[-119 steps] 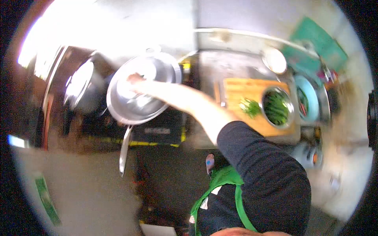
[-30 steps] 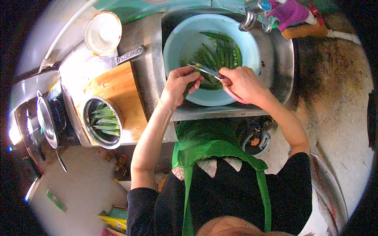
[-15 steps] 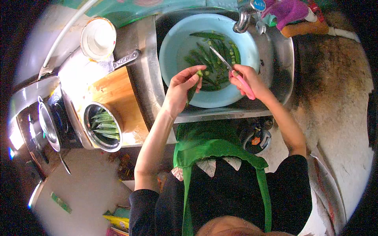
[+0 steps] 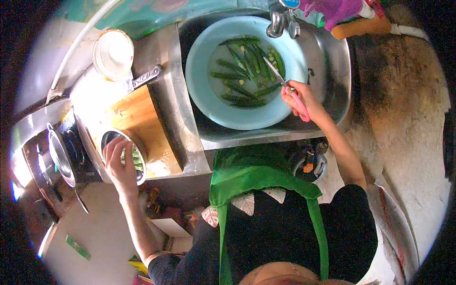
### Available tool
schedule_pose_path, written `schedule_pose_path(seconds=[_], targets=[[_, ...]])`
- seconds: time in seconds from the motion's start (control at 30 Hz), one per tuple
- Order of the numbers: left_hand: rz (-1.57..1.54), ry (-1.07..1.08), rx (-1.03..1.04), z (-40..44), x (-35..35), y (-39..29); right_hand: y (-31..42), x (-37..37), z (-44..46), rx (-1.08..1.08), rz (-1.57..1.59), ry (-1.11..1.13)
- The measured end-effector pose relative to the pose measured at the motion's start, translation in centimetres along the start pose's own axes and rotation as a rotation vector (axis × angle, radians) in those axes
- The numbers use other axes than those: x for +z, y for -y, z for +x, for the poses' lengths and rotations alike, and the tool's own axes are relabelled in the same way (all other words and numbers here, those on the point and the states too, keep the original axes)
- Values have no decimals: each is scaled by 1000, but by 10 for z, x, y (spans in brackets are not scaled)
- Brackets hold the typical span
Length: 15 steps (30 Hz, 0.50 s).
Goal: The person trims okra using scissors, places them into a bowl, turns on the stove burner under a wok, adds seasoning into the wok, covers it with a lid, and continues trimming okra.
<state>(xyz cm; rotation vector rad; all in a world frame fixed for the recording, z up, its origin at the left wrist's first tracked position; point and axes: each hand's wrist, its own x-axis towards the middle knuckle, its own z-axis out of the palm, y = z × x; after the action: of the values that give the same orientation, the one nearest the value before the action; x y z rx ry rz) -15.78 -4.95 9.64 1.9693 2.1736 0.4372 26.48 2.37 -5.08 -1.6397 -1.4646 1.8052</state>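
Note:
My left hand (image 4: 119, 164) is over a metal bowl (image 4: 141, 178) at the left, fingers apart and reaching into it. No okra shows between them, though the fingertips are partly hidden. Cut okra (image 4: 137, 160) lies in that bowl, mostly covered by the hand. At the right rim of a light blue basin (image 4: 199, 97), my right hand (image 4: 302, 98) is closed on pink-handled scissors (image 4: 277, 74). Their blades point up and left over the water. Several whole okra pods (image 4: 228, 75) and small cut-off pieces lie in the basin's water.
The basin stands in a steel sink (image 4: 336, 90) under a faucet (image 4: 275, 26). Left of it are a wooden cutting board (image 4: 137, 111), a knife handle (image 4: 148, 76) and a white enamel bowl (image 4: 113, 54). A pan (image 4: 61, 156) is at the far left.
My left hand has moved left from the basin, where it held an okra pod, to the metal bowl. My right hand stays by the basin with the scissors. The view has shifted slightly.

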Motion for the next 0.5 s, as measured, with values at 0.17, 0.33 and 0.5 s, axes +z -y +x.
schedule_pose_path(seconds=[0.17, 0.33, 0.5], targets=[[-589, 366, -365, 44, 125, -88, 7, -2, 1, 55, 172, 11], [-626, 549, -836, 95, 300, -96, -5, -1, 4, -9, 162, 9], [-81, 279, -406, 110, 384, -79, -18, 8, 4, -174, -137, -107]])
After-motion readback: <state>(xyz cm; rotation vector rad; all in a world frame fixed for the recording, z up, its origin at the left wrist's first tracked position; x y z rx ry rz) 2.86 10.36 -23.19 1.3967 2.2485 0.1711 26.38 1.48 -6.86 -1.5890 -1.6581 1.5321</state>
